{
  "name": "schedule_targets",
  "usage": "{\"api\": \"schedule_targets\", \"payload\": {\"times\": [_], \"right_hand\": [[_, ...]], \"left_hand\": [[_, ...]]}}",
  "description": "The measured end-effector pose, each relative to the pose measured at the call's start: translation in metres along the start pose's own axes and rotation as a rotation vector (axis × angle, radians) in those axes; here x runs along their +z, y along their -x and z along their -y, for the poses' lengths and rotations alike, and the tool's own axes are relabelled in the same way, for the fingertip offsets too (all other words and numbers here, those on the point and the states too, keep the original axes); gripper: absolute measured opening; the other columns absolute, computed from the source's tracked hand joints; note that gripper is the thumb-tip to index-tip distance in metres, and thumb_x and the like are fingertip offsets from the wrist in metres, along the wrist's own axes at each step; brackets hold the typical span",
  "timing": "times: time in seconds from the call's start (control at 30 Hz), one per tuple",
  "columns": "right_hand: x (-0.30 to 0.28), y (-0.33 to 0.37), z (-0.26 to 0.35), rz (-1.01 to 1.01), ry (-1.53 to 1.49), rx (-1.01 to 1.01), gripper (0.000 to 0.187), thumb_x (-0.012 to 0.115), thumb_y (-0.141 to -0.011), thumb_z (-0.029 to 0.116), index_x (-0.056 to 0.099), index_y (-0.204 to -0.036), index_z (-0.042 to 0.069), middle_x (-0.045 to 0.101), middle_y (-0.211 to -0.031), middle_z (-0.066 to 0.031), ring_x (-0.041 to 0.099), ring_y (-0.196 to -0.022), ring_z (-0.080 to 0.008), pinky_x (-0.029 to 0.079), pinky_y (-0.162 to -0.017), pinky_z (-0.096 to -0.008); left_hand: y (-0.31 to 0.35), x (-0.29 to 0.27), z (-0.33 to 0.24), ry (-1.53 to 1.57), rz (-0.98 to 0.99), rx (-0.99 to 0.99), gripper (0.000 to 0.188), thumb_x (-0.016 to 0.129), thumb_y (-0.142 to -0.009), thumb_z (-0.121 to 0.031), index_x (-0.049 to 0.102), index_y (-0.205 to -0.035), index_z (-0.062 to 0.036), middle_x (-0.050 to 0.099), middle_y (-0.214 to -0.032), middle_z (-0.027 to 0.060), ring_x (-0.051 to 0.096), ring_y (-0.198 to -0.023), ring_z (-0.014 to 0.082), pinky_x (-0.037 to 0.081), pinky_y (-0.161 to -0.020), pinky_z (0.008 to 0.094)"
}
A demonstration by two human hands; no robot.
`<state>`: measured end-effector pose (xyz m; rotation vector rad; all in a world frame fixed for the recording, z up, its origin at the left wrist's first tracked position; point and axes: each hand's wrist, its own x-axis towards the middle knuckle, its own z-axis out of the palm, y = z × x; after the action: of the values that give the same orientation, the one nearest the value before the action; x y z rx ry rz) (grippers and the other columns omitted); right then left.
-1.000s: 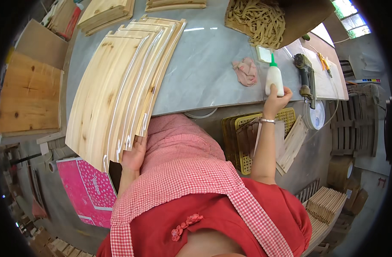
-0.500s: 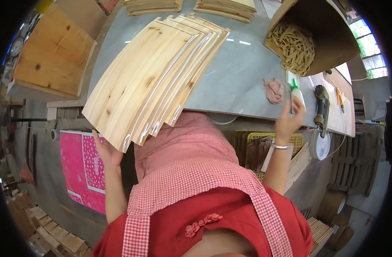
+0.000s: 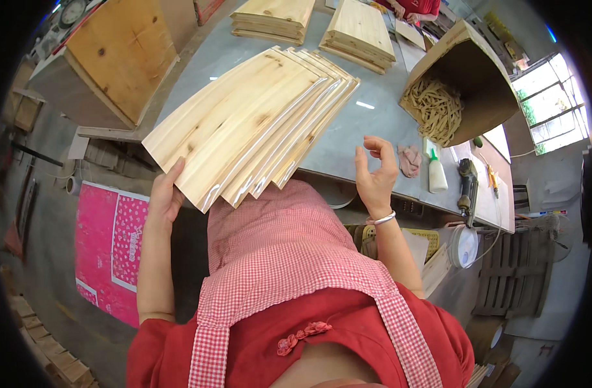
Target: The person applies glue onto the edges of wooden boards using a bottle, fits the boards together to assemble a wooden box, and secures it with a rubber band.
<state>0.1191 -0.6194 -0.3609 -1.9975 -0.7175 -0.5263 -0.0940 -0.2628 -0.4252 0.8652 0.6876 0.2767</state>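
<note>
Boards: we hold a fanned stack of thin wooden boards [image 3: 254, 123], its far end lying on the grey bench [image 3: 367, 129], its near end jutting over the edge towards us.
Left hand: our left hand [image 3: 163, 194] grips the near corner of the stack, fingers curled under it.
Right hand: our right hand [image 3: 375, 173] hovers above the bench edge, empty, fingers loosely spread and bent.
Nearby: a pink rag [image 3: 409, 160] and a white glue bottle [image 3: 436, 176] sit right of that hand.
Further off: a cardboard box [image 3: 470, 84] of wood shavings, two more board stacks [image 3: 357, 29] beyond.
</note>
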Motion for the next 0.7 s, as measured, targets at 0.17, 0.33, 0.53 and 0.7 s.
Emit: {"api": "schedule_targets", "payload": {"times": [0.17, 0.33, 0.53, 0.7], "right_hand": [[0.014, 0.000, 0.017, 0.075, -0.013, -0.052, 0.021, 0.065, -0.080, 0.002, 0.060, -0.101, 0.000, 0.064, -0.102, -0.0159, 0.062, -0.091, -0.0303, 0.050, -0.080, -0.0359], [0.069, 0.017, 0.054, 0.325, -0.039, -0.225, 0.035, 0.064, -0.083, 0.006, 0.056, -0.115, -0.004, 0.061, -0.111, -0.0224, 0.060, -0.102, -0.0407, 0.048, -0.091, -0.0408], [0.200, 0.037, 0.143, 0.782, 0.342, -0.468, 0.070, 0.061, -0.085, 0.035, 0.042, -0.138, -0.007, 0.039, -0.143, -0.0320, 0.034, -0.135, -0.0488, 0.028, -0.104, -0.0681], [0.264, 0.048, 0.142, 0.796, 0.555, -0.436, 0.063, 0.051, -0.092, 0.032, 0.041, -0.143, -0.003, 0.034, -0.149, -0.0293, 0.029, -0.139, -0.0485, 0.027, -0.103, -0.0711]], "left_hand": [[0.027, 0.002, -0.015, 0.097, 0.055, 0.107, 0.054, 0.066, -0.092, -0.016, 0.044, -0.137, 0.0047, 0.057, -0.133, 0.0162, 0.057, -0.121, 0.0267, 0.047, -0.103, 0.0406], [0.064, 0.017, -0.041, 0.504, 0.303, 0.137, 0.056, 0.057, -0.091, -0.014, 0.039, -0.141, 0.0048, 0.053, -0.136, 0.0226, 0.057, -0.121, 0.0348, 0.049, -0.102, 0.0463], [0.077, 0.048, -0.039, 0.620, 0.422, 0.181, 0.044, 0.057, -0.091, -0.017, 0.052, -0.131, -0.0008, 0.060, -0.129, 0.0172, 0.061, -0.116, 0.0300, 0.056, -0.087, 0.0411], [0.089, 0.087, -0.045, 0.680, 0.436, 0.167, 0.039, 0.061, -0.088, -0.016, 0.055, -0.123, 0.0012, 0.063, -0.111, 0.0138, 0.060, -0.092, 0.0226, 0.052, -0.075, 0.0311]]}}
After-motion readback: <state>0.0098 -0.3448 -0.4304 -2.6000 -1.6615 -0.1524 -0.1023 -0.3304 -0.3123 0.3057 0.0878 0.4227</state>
